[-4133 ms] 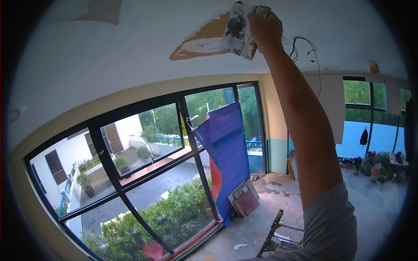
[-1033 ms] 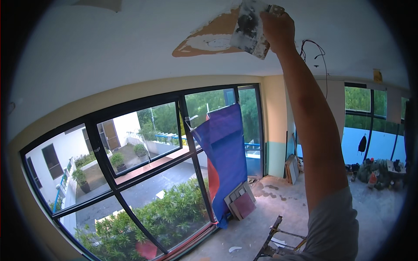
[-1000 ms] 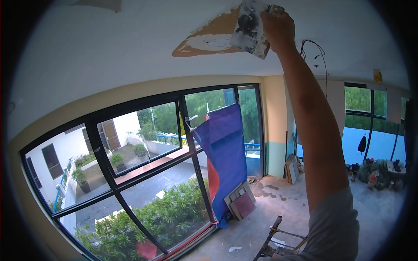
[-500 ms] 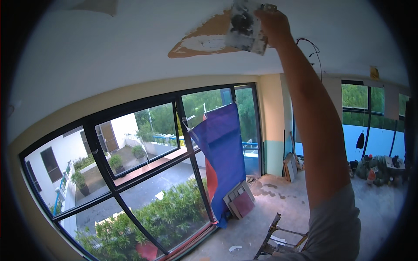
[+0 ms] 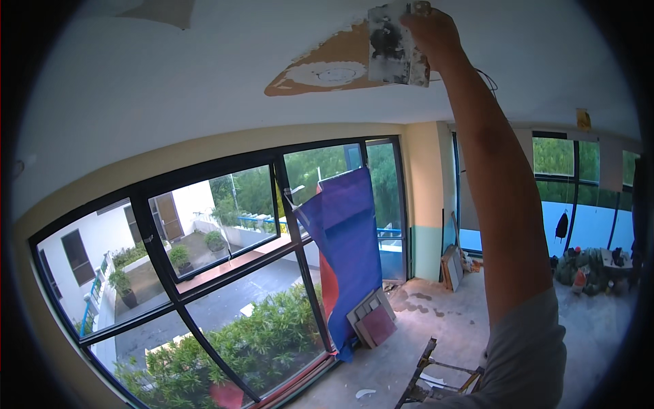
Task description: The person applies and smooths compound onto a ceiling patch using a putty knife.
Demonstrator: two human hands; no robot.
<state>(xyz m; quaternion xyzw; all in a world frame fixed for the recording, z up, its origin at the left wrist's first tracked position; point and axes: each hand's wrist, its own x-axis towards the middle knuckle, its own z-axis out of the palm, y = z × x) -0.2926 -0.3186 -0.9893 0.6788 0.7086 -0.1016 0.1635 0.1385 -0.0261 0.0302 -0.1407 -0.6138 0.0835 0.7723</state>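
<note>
My right arm is raised high, and my right hand point(image 5: 437, 37) grips a wide putty knife point(image 5: 390, 49) up at the ceiling. Its broad, pale blade carries dark and whitish smears and covers the right part of a brown bare patch point(image 5: 289, 83) in the white ceiling. Within that patch, left of the blade, lies a whitish smeared area point(image 5: 330, 72) with a faint round outline. My fingers wrap the blade's right side, and the grip is partly hidden. My left hand is out of view.
A dark-framed window point(image 5: 178, 298) fills the left, one pane tilted inward. Blue cloth point(image 5: 351, 238) hangs beside it, with tile-like panels point(image 5: 375, 324) leaning below. A metal stepladder-like frame point(image 5: 424, 368) stands beneath me. Wires point(image 5: 492, 82) dangle from the ceiling behind my arm.
My right hand and the putty knife have shifted slightly right, and the blade is turned more upright. Slightly more of the brown patch shows to its left.
</note>
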